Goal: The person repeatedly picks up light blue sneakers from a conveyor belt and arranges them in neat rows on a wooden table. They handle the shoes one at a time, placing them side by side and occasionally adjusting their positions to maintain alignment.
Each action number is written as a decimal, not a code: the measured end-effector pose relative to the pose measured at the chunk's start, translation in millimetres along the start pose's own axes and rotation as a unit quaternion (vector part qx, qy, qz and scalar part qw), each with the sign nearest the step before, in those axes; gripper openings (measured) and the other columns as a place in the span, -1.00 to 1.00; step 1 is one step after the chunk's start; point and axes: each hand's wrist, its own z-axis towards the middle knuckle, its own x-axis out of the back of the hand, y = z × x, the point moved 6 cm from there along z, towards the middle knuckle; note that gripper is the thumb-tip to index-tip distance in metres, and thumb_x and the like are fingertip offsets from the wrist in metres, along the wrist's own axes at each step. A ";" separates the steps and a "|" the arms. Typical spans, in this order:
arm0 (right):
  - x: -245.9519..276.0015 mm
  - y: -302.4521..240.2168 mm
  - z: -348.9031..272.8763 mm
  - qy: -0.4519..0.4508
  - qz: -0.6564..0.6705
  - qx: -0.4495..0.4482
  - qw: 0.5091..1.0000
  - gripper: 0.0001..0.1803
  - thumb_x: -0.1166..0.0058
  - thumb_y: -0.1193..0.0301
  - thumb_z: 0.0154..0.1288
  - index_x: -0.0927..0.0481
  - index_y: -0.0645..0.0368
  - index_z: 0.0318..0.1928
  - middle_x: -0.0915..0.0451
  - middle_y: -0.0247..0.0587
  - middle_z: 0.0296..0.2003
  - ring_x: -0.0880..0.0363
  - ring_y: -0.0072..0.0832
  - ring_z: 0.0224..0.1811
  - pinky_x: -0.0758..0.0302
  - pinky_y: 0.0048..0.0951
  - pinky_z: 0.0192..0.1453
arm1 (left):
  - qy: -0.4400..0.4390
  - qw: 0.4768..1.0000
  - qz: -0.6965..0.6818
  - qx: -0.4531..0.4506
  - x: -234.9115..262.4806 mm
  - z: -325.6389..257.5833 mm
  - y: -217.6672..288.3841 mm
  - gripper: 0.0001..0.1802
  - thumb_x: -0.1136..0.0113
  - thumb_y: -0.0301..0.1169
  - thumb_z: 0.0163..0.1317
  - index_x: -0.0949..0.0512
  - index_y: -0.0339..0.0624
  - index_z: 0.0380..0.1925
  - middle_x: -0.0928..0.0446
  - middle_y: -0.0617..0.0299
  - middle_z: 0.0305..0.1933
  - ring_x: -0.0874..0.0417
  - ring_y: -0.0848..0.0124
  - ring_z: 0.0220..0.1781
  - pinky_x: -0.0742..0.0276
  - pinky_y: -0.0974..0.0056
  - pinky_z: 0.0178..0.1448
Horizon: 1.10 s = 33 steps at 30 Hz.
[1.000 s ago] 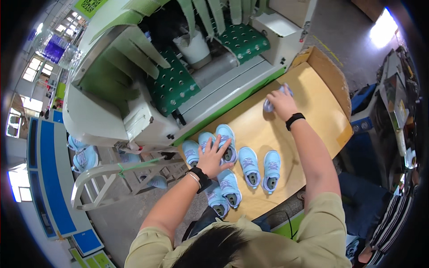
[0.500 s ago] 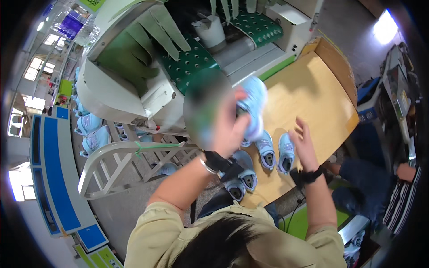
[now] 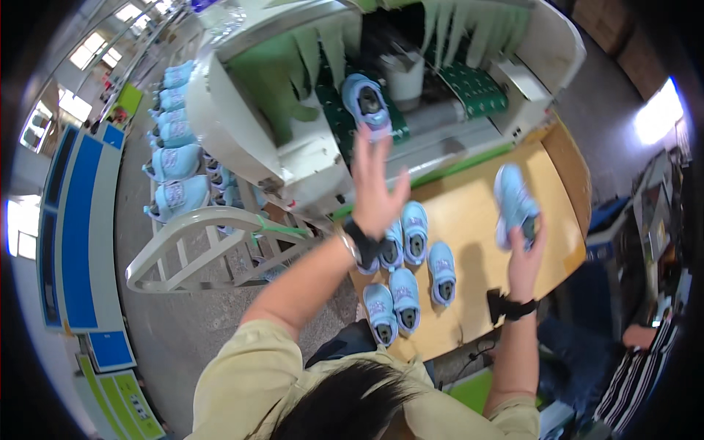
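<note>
A light blue shoe (image 3: 361, 92) lies on the green perforated belt (image 3: 339, 132) at the mouth of the machine. Just at its near end is my left hand (image 3: 377, 192), fingers spread; whether a fingertip touches the shoe I cannot tell. Over the right part of the tan tabletop, my right hand (image 3: 525, 265) grips another light blue shoe (image 3: 512, 192) by its heel end. Several matching shoes stand on the table between my arms, among them one (image 3: 442, 268) set apart at the right of the group.
The white machine (image 3: 238, 139) has hanging green strips (image 3: 334, 48) and a white cup (image 3: 403, 77) inside. A cardboard edge (image 3: 568, 169) borders the tabletop (image 3: 506, 293). At left are a metal rack (image 3: 172, 246) and rows of shoes (image 3: 176, 158). Another person's striped sleeve (image 3: 638, 370) shows at right.
The shoe in my left hand has gone onto the belt, and that hand has opened. My right hand, formerly without a shoe, now holds one further right. The view has shifted.
</note>
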 end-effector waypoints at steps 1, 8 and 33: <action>-15.4 -46.7 33.1 -0.002 0.034 0.053 0.998 -0.27 -0.18 0.42 0.45 -0.20 0.28 0.52 -0.33 0.04 0.42 -0.31 -0.21 0.46 -0.24 -0.24 0.52 | -0.077 0.996 0.037 0.000 -9.1 -32.8 -5.0 -0.17 -0.32 -0.33 0.26 -0.23 -0.09 0.52 0.12 -0.15 0.68 0.02 -0.25 0.65 0.01 -0.17 0.63; -147.3 -57.4 249.4 -0.038 -0.156 0.145 0.976 -0.16 -0.32 0.37 0.25 -0.29 -0.14 0.52 -0.54 0.17 0.21 -0.55 0.09 0.23 -0.44 -0.08 0.36 | -0.354 0.915 0.179 0.069 -61.8 -168.9 -54.4 -0.15 -0.28 0.10 0.26 -0.24 0.28 0.53 -0.14 -0.13 0.58 -0.13 -0.24 0.58 -0.05 -0.42 0.50; 31.9 121.7 43.8 -0.064 -0.377 0.039 0.923 -0.36 -0.30 0.38 0.23 -0.42 0.27 0.30 -0.38 0.24 0.31 -0.31 0.12 0.40 -0.28 -0.01 0.49 | -0.328 0.912 0.243 0.031 -60.1 -160.7 -42.3 -0.23 -0.34 -0.06 0.20 -0.38 0.07 0.42 -0.32 -0.15 0.42 -0.24 -0.19 0.49 -0.15 -0.24 0.45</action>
